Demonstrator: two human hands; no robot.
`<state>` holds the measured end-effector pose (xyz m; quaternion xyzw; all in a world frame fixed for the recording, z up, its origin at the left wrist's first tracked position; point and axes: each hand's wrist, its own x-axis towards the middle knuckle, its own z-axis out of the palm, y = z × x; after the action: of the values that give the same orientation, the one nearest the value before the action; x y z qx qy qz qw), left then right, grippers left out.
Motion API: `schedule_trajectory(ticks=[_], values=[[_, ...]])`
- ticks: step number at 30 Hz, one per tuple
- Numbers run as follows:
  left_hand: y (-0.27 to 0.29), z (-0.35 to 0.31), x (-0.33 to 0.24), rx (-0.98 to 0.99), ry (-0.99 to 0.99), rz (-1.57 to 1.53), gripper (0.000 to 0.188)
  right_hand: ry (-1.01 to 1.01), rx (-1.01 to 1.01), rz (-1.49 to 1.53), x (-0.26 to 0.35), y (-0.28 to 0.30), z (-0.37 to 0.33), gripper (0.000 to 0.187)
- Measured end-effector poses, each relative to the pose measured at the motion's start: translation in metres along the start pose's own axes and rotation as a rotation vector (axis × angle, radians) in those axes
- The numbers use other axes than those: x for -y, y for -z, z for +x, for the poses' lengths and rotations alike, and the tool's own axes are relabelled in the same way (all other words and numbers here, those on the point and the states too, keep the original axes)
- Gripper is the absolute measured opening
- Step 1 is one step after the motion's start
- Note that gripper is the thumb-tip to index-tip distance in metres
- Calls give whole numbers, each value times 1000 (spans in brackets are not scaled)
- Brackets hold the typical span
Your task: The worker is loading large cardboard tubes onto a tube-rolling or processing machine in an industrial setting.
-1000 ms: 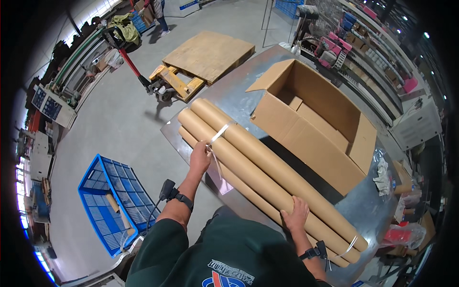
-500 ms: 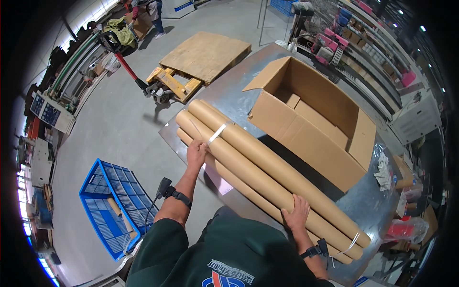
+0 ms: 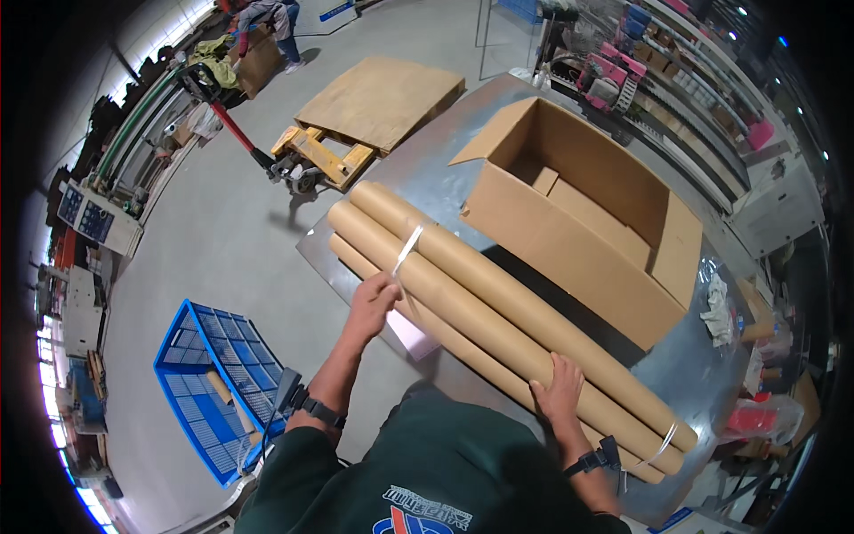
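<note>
A bundle of long brown paper rolls (image 3: 480,321) lies slantwise across the metal table, a white strap around it near each end. My left hand (image 3: 366,311) is closed at the bundle's near side, its fingers pinching the white strap (image 3: 408,250) by the far-left end. The strap's lower end is partly hidden by the fingers. My right hand (image 3: 559,390) lies over a roll toward the near-right end, fingers laid across it and thumb apart. Beyond the bundle stands an open cardboard box (image 3: 569,258), with folded cardboard inside.
The metal table (image 3: 476,111) carries crumpled plastic at its right. A blue crate (image 3: 182,400) with brown tubes in it stands on the left. Farther off are a yellow pallet jack (image 3: 325,160) under a wooden pallet (image 3: 382,98), and a person (image 3: 283,31) beside a carton.
My left hand has shifted right and toward me along the bundle, and the strap beside it looks pulled nearer. My right hand has stayed nearly in place. The far person has bent lower.
</note>
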<state>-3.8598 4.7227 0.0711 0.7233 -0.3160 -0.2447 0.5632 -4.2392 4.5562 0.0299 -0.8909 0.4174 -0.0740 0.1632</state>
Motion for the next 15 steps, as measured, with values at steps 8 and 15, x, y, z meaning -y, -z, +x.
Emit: schedule_trajectory(ticks=[8, 15], values=[[62, 3, 102, -557, 363, -457, 13, -7, 11, 12, 7, 3, 1, 73], [36, 22, 191, -651, 541, -237, 15, 5, 1, 9, 8, 0, -2, 73]])
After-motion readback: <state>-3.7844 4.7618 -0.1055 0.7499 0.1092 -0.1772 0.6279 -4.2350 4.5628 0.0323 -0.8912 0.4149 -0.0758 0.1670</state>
